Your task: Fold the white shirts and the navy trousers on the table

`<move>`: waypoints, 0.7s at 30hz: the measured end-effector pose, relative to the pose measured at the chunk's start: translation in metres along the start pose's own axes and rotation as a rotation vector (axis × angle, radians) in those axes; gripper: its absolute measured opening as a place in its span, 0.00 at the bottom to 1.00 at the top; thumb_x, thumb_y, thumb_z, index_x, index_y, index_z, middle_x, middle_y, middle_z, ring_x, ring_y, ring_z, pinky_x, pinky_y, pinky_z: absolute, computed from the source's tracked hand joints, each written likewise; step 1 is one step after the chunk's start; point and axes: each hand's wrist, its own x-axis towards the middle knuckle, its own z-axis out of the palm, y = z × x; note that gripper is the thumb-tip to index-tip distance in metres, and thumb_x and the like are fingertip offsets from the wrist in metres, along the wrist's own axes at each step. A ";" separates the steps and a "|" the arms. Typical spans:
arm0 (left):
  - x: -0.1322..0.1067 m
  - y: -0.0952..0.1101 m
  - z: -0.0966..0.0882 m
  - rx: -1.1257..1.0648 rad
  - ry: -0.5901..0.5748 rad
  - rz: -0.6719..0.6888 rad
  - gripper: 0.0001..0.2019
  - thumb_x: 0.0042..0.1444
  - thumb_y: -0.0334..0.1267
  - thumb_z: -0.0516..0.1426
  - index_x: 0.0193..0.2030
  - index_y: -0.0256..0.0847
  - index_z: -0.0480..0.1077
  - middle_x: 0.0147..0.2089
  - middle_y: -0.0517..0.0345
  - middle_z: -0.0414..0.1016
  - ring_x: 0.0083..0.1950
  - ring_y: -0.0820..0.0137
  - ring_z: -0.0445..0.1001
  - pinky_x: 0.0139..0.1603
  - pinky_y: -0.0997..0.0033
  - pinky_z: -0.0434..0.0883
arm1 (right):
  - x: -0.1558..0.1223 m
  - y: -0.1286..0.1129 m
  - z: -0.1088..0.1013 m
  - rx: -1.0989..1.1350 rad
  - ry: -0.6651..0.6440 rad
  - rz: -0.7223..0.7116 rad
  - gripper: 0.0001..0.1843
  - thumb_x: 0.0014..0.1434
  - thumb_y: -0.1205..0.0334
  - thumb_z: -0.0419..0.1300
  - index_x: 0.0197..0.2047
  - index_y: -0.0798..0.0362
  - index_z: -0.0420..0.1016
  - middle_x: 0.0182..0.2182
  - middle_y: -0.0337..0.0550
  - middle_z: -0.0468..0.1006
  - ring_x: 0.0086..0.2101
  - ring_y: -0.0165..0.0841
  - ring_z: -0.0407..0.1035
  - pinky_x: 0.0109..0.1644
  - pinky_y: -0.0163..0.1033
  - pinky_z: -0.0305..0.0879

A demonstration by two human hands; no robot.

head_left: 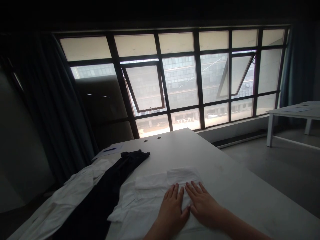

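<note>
The left hand point(172, 210) and the right hand point(203, 205) are both open, palms down and fingers spread, and neither grips anything. They lie flat side by side on a folded white garment point(152, 196), at about 6 o'clock in the view, with their fingertips close together but not touching. The garment sits on a pale worktop point(225, 166), and its top layers form a neat flap just beyond the fingers, at about 12 o'clock from the hands.

At about 9 o'clock from the hands, a long black garment point(100, 196) lies slantwise, its far end bunched toward 11 o'clock. Just past it at 9 o'clock is a crumpled white cloth point(67, 196), running off toward the worktop's near left edge. Whether that cloth is joined to the folded garment under the black one, I cannot tell.

Further along at about 11 o'clock is a sheet of paper point(107, 151) with a blue pen point(109, 149) on it. Two small round holes point(152, 139) mark the worktop near its far edge.

A wide window point(180, 80) with two tilted-open panes fills 12 o'clock, and dark curtains point(50, 100) hang at 10 o'clock. At 2 o'clock stands a second table point(295, 113) on a grey floor point(275, 166).
</note>
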 end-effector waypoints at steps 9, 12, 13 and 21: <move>-0.003 0.001 -0.007 0.002 -0.007 -0.064 0.40 0.60 0.65 0.50 0.75 0.51 0.50 0.77 0.50 0.47 0.77 0.48 0.43 0.72 0.45 0.48 | 0.008 0.022 -0.038 -0.026 -0.096 0.208 0.40 0.67 0.46 0.45 0.74 0.63 0.50 0.72 0.58 0.47 0.71 0.46 0.40 0.73 0.58 0.34; -0.007 0.008 -0.015 0.039 -0.001 -0.048 0.38 0.59 0.64 0.51 0.72 0.49 0.57 0.75 0.47 0.54 0.74 0.46 0.50 0.71 0.43 0.48 | 0.005 0.007 -0.050 -0.103 -0.059 0.189 0.37 0.62 0.49 0.51 0.69 0.62 0.61 0.68 0.62 0.60 0.67 0.50 0.54 0.69 0.59 0.46; -0.009 0.012 -0.017 0.057 0.013 -0.039 0.36 0.59 0.63 0.51 0.70 0.48 0.61 0.73 0.46 0.57 0.73 0.46 0.53 0.71 0.43 0.47 | 0.002 0.001 -0.054 -0.131 -0.043 0.179 0.34 0.61 0.50 0.52 0.65 0.61 0.68 0.64 0.62 0.68 0.63 0.52 0.61 0.66 0.59 0.51; -0.016 0.023 0.003 0.084 0.069 -0.029 0.38 0.60 0.64 0.51 0.70 0.41 0.61 0.66 0.42 0.67 0.67 0.46 0.60 0.72 0.46 0.51 | -0.008 -0.029 -0.052 -0.223 0.044 0.169 0.18 0.59 0.59 0.53 0.44 0.56 0.81 0.44 0.59 0.81 0.47 0.50 0.73 0.57 0.54 0.62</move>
